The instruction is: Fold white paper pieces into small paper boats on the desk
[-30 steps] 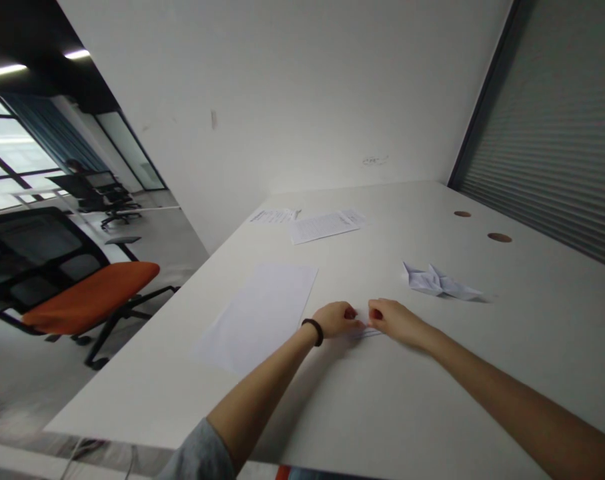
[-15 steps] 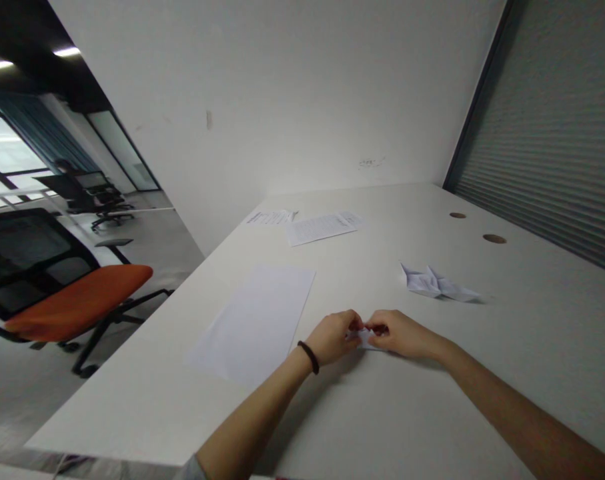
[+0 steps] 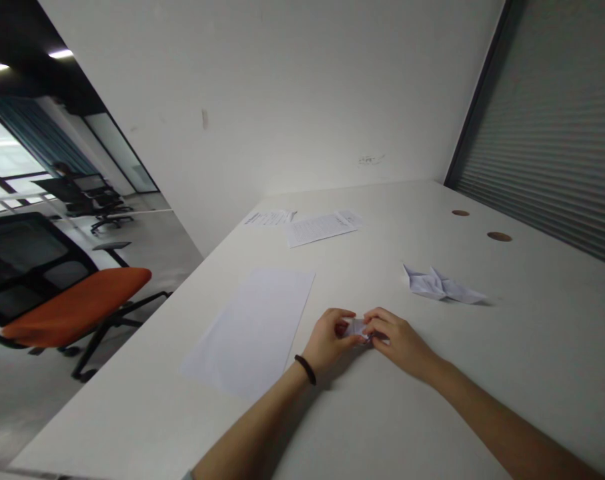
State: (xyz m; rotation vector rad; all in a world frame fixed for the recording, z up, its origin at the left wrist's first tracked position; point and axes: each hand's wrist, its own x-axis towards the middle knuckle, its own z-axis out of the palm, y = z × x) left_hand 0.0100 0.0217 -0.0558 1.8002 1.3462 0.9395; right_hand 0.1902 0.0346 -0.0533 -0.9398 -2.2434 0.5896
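Note:
A small folded piece of white paper [image 3: 355, 328] is held between my two hands, just above or on the white table. My left hand [image 3: 331, 338] grips its left side between thumb and fingers, a dark band round the wrist. On its right side, my right hand [image 3: 393, 339] is closed with bent fingers, covering part of the paper. Beyond my right hand lies a folded paper shape with pointed tips [image 3: 442, 285]. A flat blank sheet of paper [image 3: 255, 327] is to the left of my left hand.
Two printed sheets lie toward the back, one in the middle [image 3: 322, 229] and one at the left edge [image 3: 269, 218]. Round holes pierce the table [image 3: 382, 247] at right. An orange chair [image 3: 79, 300] stands beyond its left edge. A person [image 3: 62, 169] sits far off.
Both hands have shifted their grip on the folded paper, and more of its face now shows between them. The left fingers have opened around it slightly. The view has moved a little.

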